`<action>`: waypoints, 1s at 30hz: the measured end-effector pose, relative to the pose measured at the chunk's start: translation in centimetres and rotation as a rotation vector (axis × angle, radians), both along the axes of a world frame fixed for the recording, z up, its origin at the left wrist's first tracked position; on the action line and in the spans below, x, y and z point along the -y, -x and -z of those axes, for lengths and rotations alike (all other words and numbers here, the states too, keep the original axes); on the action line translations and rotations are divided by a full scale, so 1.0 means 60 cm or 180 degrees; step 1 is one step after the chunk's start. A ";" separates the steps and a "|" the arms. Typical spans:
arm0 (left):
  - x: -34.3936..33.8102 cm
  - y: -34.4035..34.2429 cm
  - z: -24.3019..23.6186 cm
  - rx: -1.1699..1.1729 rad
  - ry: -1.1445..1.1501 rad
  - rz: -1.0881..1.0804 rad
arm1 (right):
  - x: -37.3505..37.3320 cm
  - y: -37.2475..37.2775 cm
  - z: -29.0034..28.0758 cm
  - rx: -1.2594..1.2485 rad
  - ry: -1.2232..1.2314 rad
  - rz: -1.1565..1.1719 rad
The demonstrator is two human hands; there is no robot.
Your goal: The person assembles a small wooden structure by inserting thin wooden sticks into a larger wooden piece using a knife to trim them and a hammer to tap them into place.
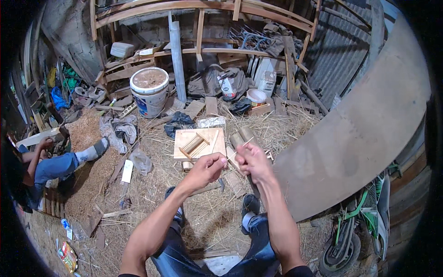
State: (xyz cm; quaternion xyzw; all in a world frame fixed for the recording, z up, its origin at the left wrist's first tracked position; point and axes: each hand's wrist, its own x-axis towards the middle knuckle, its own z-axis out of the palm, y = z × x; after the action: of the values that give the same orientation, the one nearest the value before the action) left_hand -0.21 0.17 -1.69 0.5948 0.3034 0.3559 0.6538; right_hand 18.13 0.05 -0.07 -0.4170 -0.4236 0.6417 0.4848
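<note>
My left hand [207, 167] is pinched at the front edge of a small wooden board [184, 138]; what its fingers hold, if anything, is too small to make out. Just right of it, my right hand [250, 161] is curled, slightly blurred, with what looks like a thin wooden stick [248, 141] in its fingers. On the board lie a small frame of rods [194, 144] and a loose strip [213, 141]. Behind my right hand are two round poles [237, 138] with thin sticks about them. A hammer [205, 189] lies on the straw below my hands.
A co-worker [55, 168] sits at the left. A large curved sheet [350, 138] fills the right, above a green motorbike [364, 217]. At the back stand a bucket [147, 97], a pipe [177, 64] and wooden framing [258, 11], amid scrap wood, bags and straw.
</note>
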 end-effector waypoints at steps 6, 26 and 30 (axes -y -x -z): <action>-0.001 -0.008 0.000 0.0003 0.0080 0.0093 | -0.017 -0.036 -0.008 -0.0087 -0.0006 0.0141; 0.006 -0.002 -0.017 -0.1537 -0.2032 -0.0841 | 0.000 0.004 0.026 0.0092 -0.0043 -0.0083; 0.012 0.003 -0.021 -0.1594 -0.2106 -0.0713 | -0.018 -0.042 0.017 -0.0252 0.0022 0.0126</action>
State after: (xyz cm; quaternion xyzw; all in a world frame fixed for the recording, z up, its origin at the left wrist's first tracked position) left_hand -0.40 -0.54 -0.40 0.8039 0.3850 0.3474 0.2913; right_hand 20.63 1.15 -1.10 -0.4012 -0.3935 0.6494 0.5123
